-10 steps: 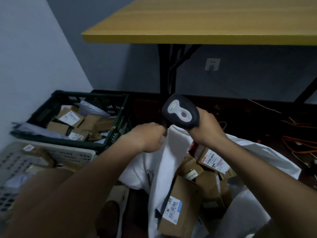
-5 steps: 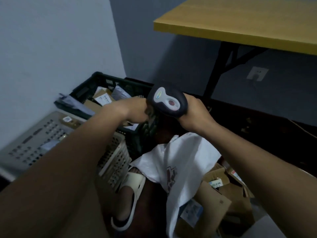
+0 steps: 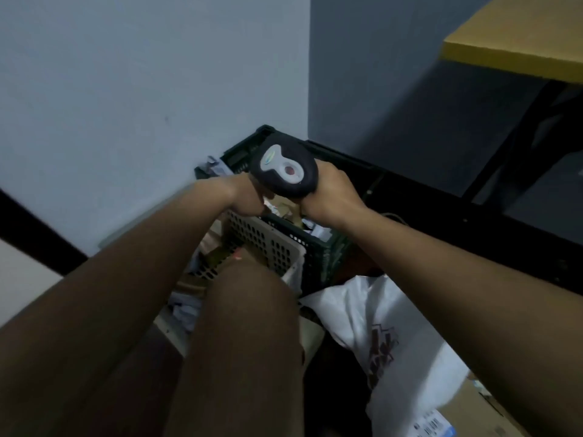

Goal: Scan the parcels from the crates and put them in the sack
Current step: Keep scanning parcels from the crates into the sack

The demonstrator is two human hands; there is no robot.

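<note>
The view has swung left, from the white sack (image 3: 394, 335) to the dark green crate (image 3: 318, 250) and the beige crate (image 3: 268, 244) beside it. Both hands have travelled from the sack's mouth to above the green crate: the right hand (image 3: 331, 200) grips the barcode scanner (image 3: 285, 170); the left hand (image 3: 247, 200) is curled, its contents unclear. Boxed parcels (image 3: 285, 209) lie just beneath, so the next pick seems imminent.

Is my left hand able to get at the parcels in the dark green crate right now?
Probably yes. The left hand is already at the open top of the dark green crate, with parcels exposed just beside it. The scanner in the right hand hovers above, not blocking.
</note>
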